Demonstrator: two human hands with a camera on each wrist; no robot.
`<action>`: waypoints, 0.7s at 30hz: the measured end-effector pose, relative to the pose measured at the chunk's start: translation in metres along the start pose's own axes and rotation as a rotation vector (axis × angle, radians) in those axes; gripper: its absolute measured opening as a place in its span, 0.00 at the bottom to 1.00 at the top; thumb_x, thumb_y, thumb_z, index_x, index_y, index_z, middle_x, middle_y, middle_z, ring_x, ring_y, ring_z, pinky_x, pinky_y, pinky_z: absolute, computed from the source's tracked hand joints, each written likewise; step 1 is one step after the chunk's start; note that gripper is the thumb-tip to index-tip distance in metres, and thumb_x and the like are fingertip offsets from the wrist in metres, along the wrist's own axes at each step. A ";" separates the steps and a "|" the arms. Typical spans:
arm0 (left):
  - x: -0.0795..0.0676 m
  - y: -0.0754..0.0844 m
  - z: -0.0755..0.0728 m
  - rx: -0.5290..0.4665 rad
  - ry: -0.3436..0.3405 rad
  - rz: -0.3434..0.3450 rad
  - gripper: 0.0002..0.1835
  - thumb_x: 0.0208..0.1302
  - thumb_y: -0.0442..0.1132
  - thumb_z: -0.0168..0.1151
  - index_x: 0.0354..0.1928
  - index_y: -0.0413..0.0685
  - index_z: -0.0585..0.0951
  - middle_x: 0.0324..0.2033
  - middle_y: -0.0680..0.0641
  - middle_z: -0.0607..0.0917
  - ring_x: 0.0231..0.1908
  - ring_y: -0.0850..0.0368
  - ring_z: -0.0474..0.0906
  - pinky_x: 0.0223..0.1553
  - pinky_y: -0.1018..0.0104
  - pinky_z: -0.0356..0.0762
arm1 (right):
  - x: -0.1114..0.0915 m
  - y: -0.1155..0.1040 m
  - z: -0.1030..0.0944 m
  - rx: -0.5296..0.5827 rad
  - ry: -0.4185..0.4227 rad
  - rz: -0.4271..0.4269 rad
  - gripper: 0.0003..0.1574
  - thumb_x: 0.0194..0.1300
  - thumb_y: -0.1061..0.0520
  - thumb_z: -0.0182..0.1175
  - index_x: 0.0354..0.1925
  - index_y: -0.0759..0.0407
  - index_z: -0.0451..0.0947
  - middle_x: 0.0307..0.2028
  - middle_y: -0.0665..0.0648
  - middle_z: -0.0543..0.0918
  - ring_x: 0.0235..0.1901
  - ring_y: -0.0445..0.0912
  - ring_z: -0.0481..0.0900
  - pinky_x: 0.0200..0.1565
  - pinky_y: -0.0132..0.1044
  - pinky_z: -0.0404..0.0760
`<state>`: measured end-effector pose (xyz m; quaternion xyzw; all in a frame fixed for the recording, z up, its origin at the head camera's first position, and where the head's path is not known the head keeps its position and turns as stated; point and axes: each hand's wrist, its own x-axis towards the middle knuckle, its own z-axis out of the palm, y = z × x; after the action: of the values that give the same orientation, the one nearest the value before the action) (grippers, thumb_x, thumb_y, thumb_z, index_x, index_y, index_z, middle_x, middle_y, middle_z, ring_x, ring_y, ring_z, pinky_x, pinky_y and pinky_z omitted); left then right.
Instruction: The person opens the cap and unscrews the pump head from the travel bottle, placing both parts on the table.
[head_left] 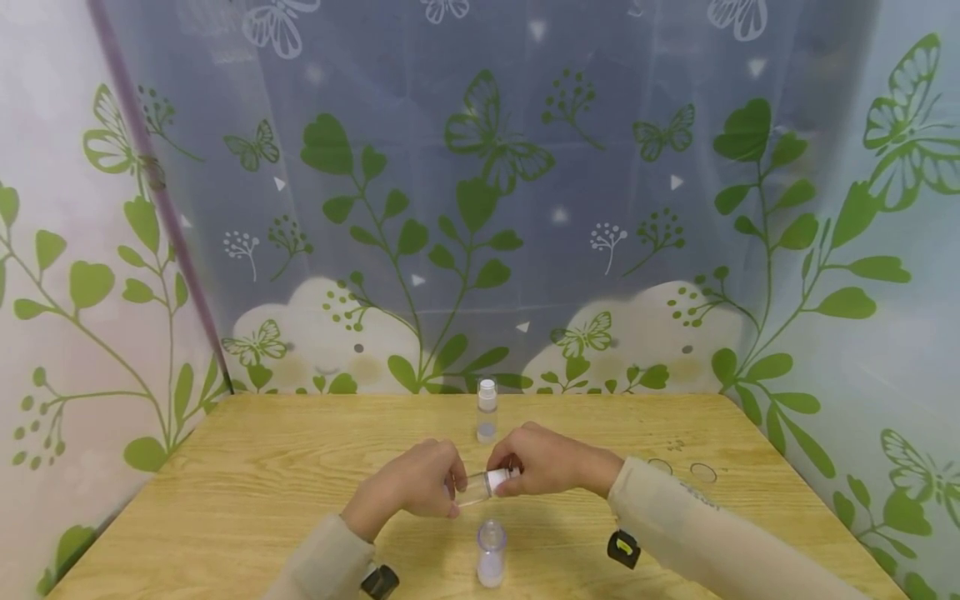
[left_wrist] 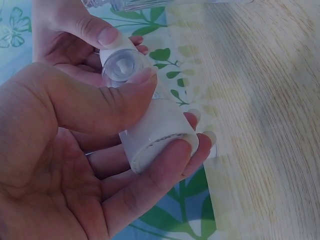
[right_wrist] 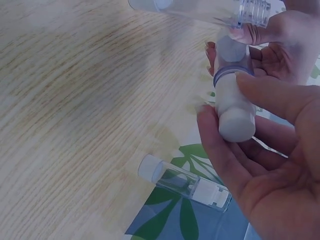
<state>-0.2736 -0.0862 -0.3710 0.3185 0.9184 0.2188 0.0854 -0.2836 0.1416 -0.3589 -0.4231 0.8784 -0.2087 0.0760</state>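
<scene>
A small clear bottle (head_left: 472, 490) with a white top lies sideways between both hands, above the middle of the table. My left hand (head_left: 420, 479) grips its body end, thumb across the side and fingers around the white base (left_wrist: 155, 132). At the other end my right hand (head_left: 543, 462) holds the white top (right_wrist: 234, 105) between thumb and fingers. Nearer to me stands an uncapped clear bottle (head_left: 491, 554); its threaded neck (right_wrist: 256, 12) shows in the right wrist view. Beyond the hands, another clear bottle (head_left: 487, 410) stands upright with a white cap.
Two thin rings (head_left: 703, 472) lie on the wooden table (head_left: 300, 442) beyond the right forearm, with several tiny pieces (head_left: 676, 446) close to them. A leaf-and-butterfly patterned curtain (head_left: 420, 208) rises at the table's back edge and along both sides.
</scene>
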 end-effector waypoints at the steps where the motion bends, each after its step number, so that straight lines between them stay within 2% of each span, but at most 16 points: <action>1: 0.000 0.000 0.000 -0.002 0.000 0.001 0.11 0.46 0.28 0.79 0.34 0.38 0.88 0.28 0.45 0.89 0.29 0.59 0.82 0.32 0.65 0.81 | 0.000 0.000 0.000 -0.001 0.009 0.001 0.07 0.64 0.59 0.72 0.41 0.59 0.89 0.34 0.51 0.91 0.26 0.28 0.77 0.32 0.23 0.78; 8: 0.000 0.000 -0.001 -0.007 -0.002 0.012 0.11 0.46 0.28 0.79 0.34 0.37 0.88 0.29 0.45 0.89 0.29 0.59 0.82 0.32 0.65 0.81 | -0.001 0.001 0.003 0.010 0.075 0.011 0.09 0.58 0.60 0.76 0.39 0.58 0.89 0.34 0.50 0.91 0.27 0.28 0.77 0.32 0.24 0.78; 21: 0.000 0.001 -0.002 -0.009 -0.005 -0.005 0.11 0.46 0.27 0.79 0.34 0.37 0.88 0.29 0.45 0.89 0.29 0.58 0.82 0.33 0.64 0.81 | -0.001 0.001 0.005 0.049 0.115 0.016 0.11 0.55 0.62 0.78 0.38 0.57 0.87 0.35 0.51 0.91 0.32 0.31 0.83 0.36 0.24 0.81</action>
<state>-0.2741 -0.0862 -0.3692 0.3163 0.9180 0.2219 0.0896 -0.2819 0.1419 -0.3635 -0.4016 0.8793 -0.2534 0.0372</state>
